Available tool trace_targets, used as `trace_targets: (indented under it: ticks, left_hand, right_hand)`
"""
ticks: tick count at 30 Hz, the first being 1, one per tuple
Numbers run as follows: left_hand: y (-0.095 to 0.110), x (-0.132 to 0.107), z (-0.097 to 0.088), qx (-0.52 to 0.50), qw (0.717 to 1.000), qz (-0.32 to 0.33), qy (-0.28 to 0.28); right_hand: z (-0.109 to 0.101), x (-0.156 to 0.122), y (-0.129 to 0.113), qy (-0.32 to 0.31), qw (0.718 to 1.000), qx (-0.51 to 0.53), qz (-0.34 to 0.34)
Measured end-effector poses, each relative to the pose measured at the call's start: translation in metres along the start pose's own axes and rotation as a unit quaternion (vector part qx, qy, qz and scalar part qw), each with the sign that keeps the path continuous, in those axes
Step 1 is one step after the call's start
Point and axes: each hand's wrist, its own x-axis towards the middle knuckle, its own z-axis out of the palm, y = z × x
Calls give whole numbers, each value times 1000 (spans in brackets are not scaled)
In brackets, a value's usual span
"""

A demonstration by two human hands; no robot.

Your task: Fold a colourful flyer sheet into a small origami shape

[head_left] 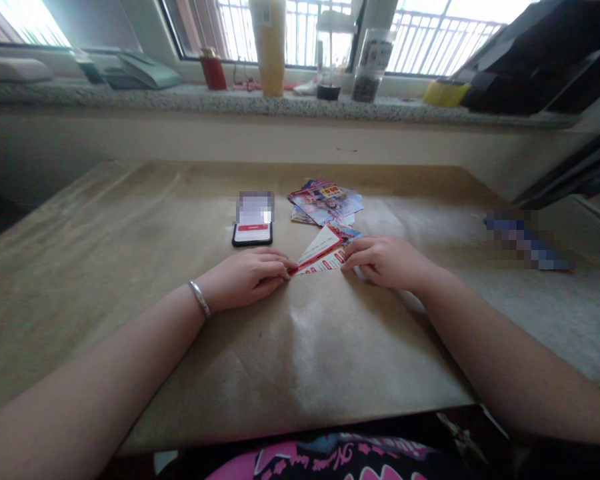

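Left hand [247,277] and right hand [386,262], fingers narrowly curled, pinch folded red-and-white printed paper leaflet [323,253]; print unreadable. Speckled stone sill [180,100]: clear plastic jar [371,60], dark contents.

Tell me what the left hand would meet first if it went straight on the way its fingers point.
The left hand points right, so first the folded leaflet at its fingertips, then probably the right hand.
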Motion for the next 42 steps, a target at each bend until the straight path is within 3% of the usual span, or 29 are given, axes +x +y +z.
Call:
trace_targets:
  ticks: [22,31,42]
  left_hand:
    - [-1,-1,-1,-13,1000,-8,-3]
    - [2,0,-4,-23,999,-20,-9]
    - [5,2,0,-55,997,-24,40]
  right_hand:
    - [-13,-14,21,-25,999,-1,46]
    - [-2,-5,8,22,996,-39,79]
    - [15,8,0,50,998,-22,13]
